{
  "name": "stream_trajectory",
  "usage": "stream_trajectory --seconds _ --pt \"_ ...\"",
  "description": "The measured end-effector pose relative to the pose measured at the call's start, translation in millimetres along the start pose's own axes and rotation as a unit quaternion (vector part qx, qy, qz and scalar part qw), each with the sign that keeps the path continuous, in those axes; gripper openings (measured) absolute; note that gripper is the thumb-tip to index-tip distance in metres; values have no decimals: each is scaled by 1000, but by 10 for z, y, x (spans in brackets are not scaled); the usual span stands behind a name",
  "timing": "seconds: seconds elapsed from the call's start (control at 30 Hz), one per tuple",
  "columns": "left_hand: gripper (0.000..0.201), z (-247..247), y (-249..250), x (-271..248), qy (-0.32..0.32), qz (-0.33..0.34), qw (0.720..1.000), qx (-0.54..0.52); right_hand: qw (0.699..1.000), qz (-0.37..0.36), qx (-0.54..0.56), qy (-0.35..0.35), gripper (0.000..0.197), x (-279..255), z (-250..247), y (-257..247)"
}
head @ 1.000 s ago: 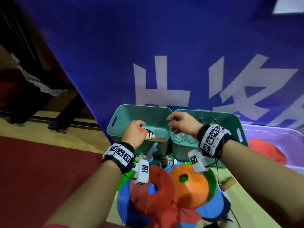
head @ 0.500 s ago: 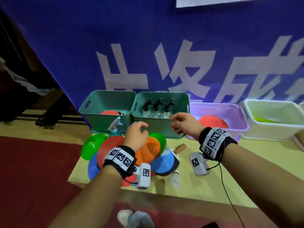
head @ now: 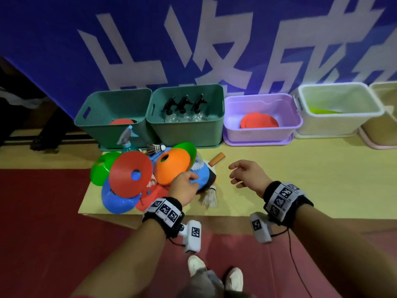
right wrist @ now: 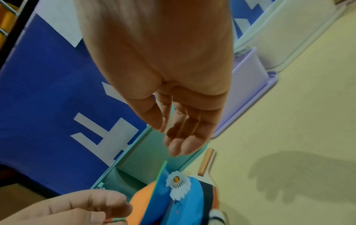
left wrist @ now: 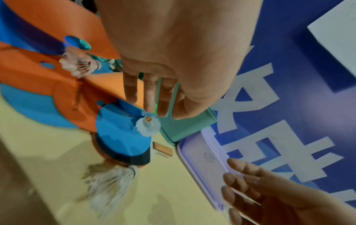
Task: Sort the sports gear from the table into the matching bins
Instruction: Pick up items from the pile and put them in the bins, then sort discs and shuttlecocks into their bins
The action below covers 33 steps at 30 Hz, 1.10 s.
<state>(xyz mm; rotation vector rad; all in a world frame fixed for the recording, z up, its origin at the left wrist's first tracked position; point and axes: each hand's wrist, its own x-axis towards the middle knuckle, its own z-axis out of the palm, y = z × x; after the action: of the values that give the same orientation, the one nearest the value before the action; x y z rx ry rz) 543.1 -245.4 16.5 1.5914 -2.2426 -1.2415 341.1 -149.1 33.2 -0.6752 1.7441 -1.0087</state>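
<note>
Hovering over the heap of gear on the table (head: 300, 168), the left hand (head: 184, 186) has its fingers loosely extended and holds nothing; its grip is relaxed above the orange cone disc (head: 171, 166) and the blue one (head: 203, 177) beneath. The right hand (head: 247, 175) hangs beside the heap, fingers gently curved, also empty.

These discs look like thin, light, flexible plastic, likely slick on the face, so a pinch at the rim or a finger through the centre hole should serve best. The red disc (head: 130, 174) leans across the blue and green ones (head: 102, 168), so lifting from the top of the stack seems wise. The shuttlecocks are another matter: one (head: 209, 196) lies at the near edge, another (head: 155, 148) by the bins, featherlight and easily crushed, best taken by the cork. A spray bottle (head: 126, 139) stands against the left green bin (head: 113, 117), half hidden, and a paddle handle (head: 217, 159) pokes out from under the pile, pinned by discs. The purple bin (head: 262, 132) already holds a red disc.
</note>
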Motion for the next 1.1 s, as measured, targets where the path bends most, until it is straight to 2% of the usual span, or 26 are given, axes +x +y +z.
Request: stream_trajectory --seconds 0.17,0.33,0.43,0.53,0.63,0.8,1.1 --pt "30 224 -177 -45 -28 -33 999 14 999 52 -13 -5 18 15 42 381" --pt "34 121 -386 27 -21 -62 998 9 998 57 -14 -18 18 77 155 363" --pt "41 -8 -475 162 10 -50 998 25 998 53 -18 -29 18 173 245 277" --pt "56 -139 -541 330 52 -35 993 97 998 50 -18 -33 18 292 341 186" --pt "68 -291 -555 506 76 -21 976 203 998 49 -12 -31 18 404 448 83" --pt "90 -397 -685 846 49 -5 949 311 998 58 -20 -24 22 624 612 -35" --pt "93 -399 -842 1000 43 35 924 379 998 63 -21 -3 20 838 779 -78"
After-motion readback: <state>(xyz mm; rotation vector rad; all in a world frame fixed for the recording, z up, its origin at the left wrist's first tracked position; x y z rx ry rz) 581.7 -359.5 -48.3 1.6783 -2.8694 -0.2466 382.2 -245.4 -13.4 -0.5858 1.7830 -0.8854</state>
